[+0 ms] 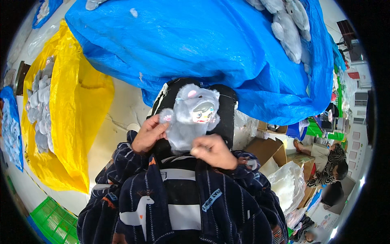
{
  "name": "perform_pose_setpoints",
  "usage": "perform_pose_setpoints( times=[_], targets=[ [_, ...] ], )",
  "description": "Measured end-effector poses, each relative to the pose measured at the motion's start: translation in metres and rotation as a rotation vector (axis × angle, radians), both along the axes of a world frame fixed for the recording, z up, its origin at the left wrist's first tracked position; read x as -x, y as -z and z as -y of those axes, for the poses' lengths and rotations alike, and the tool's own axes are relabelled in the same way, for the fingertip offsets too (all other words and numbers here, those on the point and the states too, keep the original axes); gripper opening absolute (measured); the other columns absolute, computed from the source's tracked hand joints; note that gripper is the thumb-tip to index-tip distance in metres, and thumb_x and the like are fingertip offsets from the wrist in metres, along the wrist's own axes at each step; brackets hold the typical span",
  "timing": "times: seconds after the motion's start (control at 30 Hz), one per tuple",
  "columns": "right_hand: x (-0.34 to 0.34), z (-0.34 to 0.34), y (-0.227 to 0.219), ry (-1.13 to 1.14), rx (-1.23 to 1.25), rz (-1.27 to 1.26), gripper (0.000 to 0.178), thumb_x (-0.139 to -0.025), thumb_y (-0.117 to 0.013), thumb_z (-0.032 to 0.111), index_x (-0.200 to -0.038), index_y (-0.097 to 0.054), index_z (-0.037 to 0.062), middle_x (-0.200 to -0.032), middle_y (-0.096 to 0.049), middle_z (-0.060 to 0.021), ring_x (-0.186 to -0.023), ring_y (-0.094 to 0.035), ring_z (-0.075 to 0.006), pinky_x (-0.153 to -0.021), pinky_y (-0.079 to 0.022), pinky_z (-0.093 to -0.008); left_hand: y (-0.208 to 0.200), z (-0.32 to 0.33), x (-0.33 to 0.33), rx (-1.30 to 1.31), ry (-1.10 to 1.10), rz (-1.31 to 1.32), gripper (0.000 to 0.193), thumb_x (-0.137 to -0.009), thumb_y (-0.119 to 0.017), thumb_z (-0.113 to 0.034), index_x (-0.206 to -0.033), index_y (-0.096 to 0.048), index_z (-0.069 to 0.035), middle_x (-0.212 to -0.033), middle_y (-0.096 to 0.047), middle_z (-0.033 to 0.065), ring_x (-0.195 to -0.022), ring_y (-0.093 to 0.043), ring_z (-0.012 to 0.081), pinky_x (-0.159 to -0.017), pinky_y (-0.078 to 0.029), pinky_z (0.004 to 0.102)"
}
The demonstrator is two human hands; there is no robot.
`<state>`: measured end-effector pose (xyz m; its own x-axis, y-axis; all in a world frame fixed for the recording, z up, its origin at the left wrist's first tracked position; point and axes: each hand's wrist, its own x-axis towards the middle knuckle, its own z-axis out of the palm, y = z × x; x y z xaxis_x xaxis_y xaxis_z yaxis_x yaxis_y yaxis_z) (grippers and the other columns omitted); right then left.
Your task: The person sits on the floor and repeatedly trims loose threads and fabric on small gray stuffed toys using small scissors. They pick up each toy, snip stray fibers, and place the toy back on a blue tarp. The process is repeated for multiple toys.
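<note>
We see the grey plush doll (187, 134) lying face up on the dark lap (226, 122), below the blue plastic sheet (183, 44) at 12 o'clock. Our left hand (149, 133), at the doll's 8 o'clock, pinches its raised paw between thumb and fingers; our right hand (214, 151) curls against the lower body at 5 o'clock, and we cannot tell whether it grips. We judge the doll light, soft and unlikely to slip. The smooth face (203, 115) looks stiffer and easily scuffed, so we favour holding the furry torso with 2 hands.
</note>
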<state>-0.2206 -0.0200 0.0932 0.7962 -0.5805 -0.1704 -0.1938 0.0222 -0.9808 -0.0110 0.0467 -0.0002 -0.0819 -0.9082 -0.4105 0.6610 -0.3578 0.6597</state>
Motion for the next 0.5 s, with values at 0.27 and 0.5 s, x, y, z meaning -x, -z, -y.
perform_pose_setpoints(
  times=[0.27, 0.5],
  targets=[
    [0.025, 0.046, 0.054, 0.596, 0.332, -0.104, 0.039, -0.085, -0.067, 0.013, -0.118, -0.055, -0.0027, -0.088, -0.060, -0.0077, -0.078, -0.055, -0.0110, -0.070, -0.047, -0.0257, -0.001, 0.004, -0.016, 0.053, 0.087, 0.413, 0.028, -0.088, -0.062, -0.015, -0.112, -0.054, -0.002, -0.091, -0.059, 0.0029, -0.075, -0.057, 0.0110, -0.067, -0.047, 0.0244],
    [0.005, 0.038, 0.062, 0.635, 0.183, -0.022, 0.029, -0.088, -0.063, 0.011, -0.114, -0.059, -0.0033, -0.086, -0.063, -0.0035, -0.079, -0.056, -0.0071, -0.073, -0.045, -0.0209, -0.060, 0.030, 0.014, 0.716, -0.033, 1.389, 0.042, -0.071, -0.071, -0.007, -0.110, -0.055, -0.005, -0.121, -0.049, 0.0167, -0.110, -0.049, 0.0332, -0.093, -0.040, 0.0394]
  ],
)
